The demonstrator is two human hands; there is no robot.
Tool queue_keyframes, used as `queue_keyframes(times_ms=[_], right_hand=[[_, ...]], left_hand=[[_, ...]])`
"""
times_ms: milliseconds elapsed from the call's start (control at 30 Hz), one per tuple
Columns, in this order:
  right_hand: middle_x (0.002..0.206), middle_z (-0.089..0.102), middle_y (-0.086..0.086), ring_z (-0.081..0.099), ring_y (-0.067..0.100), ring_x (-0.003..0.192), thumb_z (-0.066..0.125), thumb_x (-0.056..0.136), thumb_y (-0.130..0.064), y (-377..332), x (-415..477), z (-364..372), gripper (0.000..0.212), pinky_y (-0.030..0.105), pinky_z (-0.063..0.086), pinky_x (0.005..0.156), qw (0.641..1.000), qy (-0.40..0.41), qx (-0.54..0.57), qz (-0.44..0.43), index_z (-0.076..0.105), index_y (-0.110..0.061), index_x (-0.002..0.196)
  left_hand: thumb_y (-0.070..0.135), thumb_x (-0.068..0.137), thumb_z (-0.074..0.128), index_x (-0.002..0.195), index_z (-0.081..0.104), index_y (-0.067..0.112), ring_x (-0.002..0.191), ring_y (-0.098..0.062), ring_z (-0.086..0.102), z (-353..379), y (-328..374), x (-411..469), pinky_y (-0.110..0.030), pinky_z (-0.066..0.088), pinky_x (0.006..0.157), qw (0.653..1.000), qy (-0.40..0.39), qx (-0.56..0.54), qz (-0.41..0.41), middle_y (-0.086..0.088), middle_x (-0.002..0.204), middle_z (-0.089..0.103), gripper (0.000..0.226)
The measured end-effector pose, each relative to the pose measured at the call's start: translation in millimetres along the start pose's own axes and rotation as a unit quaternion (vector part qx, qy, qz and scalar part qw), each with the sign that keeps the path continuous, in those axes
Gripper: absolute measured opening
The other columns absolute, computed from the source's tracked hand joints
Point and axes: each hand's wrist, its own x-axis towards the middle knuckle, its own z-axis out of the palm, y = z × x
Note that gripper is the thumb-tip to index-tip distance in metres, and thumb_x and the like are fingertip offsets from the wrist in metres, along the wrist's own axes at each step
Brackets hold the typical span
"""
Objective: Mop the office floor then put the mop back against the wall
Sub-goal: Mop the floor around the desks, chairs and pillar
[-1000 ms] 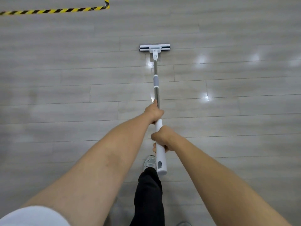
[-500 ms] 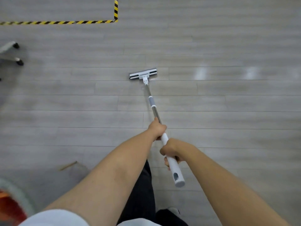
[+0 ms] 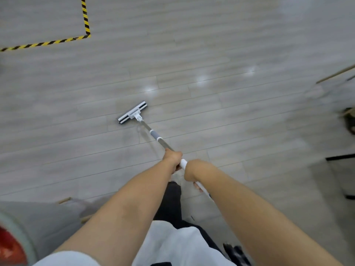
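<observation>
A flat white mop head (image 3: 132,112) with black strips lies on the grey plank floor (image 3: 230,121), turned diagonally. Its metal pole (image 3: 155,136) with a grey collar runs back toward me to a white handle. My left hand (image 3: 172,157) grips the pole where metal meets the white handle. My right hand (image 3: 193,172) grips the white handle just behind it; my right forearm hides the handle's end.
Yellow-black hazard tape (image 3: 85,20) marks a corner on the floor at upper left. A grey and red object (image 3: 11,242) sits at lower left. Dark furniture legs (image 3: 342,160) and a wooden stick (image 3: 334,74) show at the right edge. My dark trouser leg (image 3: 171,200) stands below my hands.
The mop head has been drawn closer to me and swung leftward, now lying diagonal. The view has turned right, bringing furniture into sight at the right. Both hands keep their grip.
</observation>
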Motion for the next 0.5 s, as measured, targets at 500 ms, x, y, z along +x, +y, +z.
queue_keyframes(times_ms=[500], right_hand=[[0.088,0.047,-0.003,0.056,0.027,0.095,0.052,0.097,-0.011,51,47,-138,0.024,0.035,0.044,0.076,0.983,0.116,-0.139,-0.036,0.059,-0.02,0.119]], left_hand=[[0.006,0.097,0.055,0.087,0.051,0.006,0.062,-0.019,0.057,72,130,17,-0.025,0.052,0.041,0.993,-0.097,-0.06,-0.014,-0.007,0.072,0.054,0.01]])
